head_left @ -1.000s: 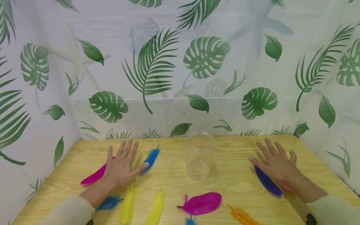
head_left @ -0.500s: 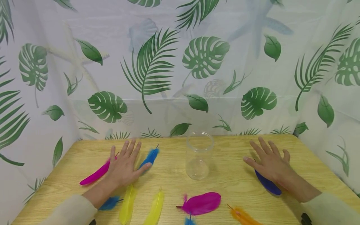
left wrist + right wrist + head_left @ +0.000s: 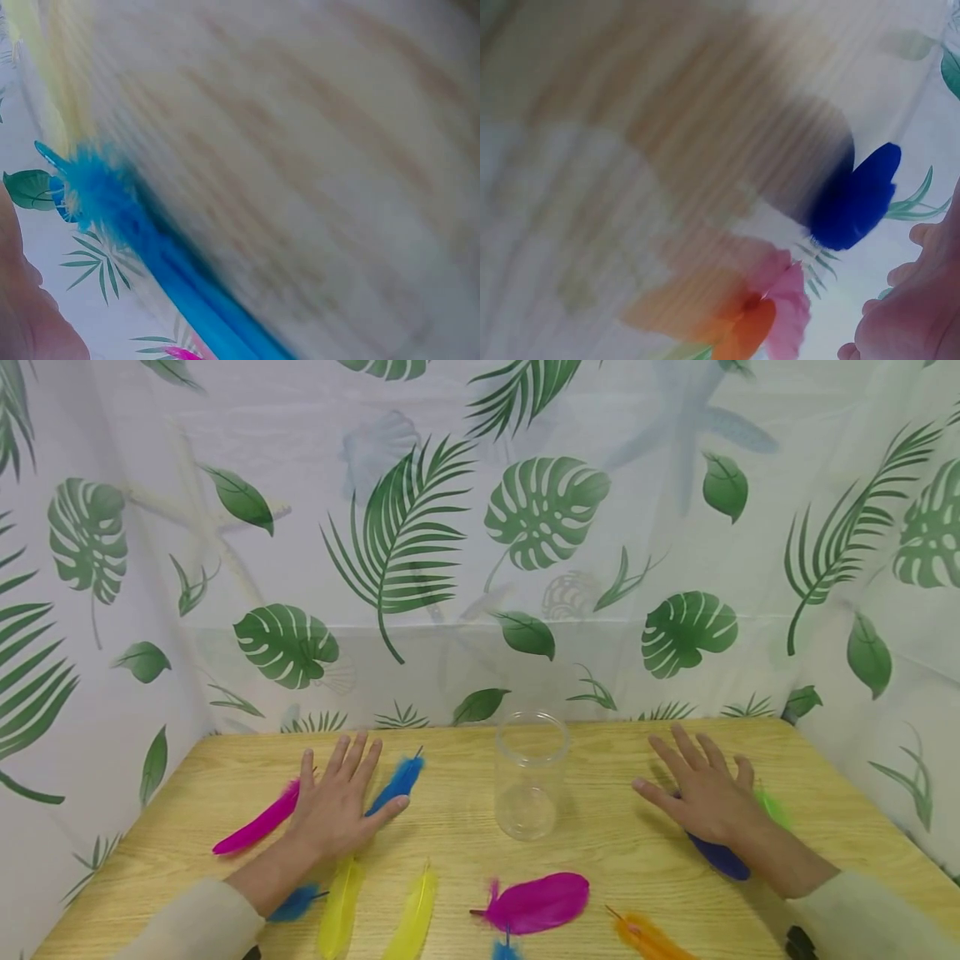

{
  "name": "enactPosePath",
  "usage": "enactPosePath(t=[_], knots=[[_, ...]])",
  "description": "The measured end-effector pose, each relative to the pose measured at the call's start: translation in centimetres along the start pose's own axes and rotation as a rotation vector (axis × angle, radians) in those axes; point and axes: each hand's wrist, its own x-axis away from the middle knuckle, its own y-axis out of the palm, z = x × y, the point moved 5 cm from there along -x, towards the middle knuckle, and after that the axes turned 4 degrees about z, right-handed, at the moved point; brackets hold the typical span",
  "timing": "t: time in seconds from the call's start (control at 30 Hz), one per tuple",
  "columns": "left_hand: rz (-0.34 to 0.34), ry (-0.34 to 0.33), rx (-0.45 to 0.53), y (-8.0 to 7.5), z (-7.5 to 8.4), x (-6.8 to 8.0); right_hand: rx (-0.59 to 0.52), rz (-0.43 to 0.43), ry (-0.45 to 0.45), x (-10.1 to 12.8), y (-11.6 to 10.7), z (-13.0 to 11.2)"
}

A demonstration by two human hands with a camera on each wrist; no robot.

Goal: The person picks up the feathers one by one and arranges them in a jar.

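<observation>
My left hand (image 3: 333,810) is spread flat, palm down, over the left part of the table. It lies between a magenta feather (image 3: 258,822) and a blue feather (image 3: 399,785), its thumb overlapping the blue one. That blue feather (image 3: 187,292) runs large across the left wrist view. On the other side, my right hand (image 3: 705,802) is also spread, fingers straight, partly covering a dark blue feather (image 3: 722,858). A light green feather (image 3: 772,810) shows behind its wrist. Orange (image 3: 746,330) and pink (image 3: 787,315) feathers appear in the right wrist view. Neither hand grips anything.
Between the hands stands a clear open jar (image 3: 532,777). Nearer lie yellow feathers (image 3: 415,914), a magenta feather (image 3: 536,903), an orange feather (image 3: 648,937) and small blue feathers (image 3: 296,903). A leaf-print curtain (image 3: 450,568) closes off the back and sides of the wooden table (image 3: 457,827).
Both hands have drifted inward toward the jar, the right one farther. The green feather has come into sight behind the right wrist, and the pink one there is now hidden in the head view.
</observation>
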Motion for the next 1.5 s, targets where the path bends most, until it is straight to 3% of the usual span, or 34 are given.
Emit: enactPosePath(t=[1.17, 1.5], knots=[[-0.028, 0.061, 0.062, 0.6, 3.2, -0.8, 0.007, 0.030, -0.061, -0.4, 0.6, -3.8], [-0.057, 0.093, 0.012, 1.1, 4.6, -1.1, 0.012, 0.035, -0.096, -0.6, 0.8, -5.1]])
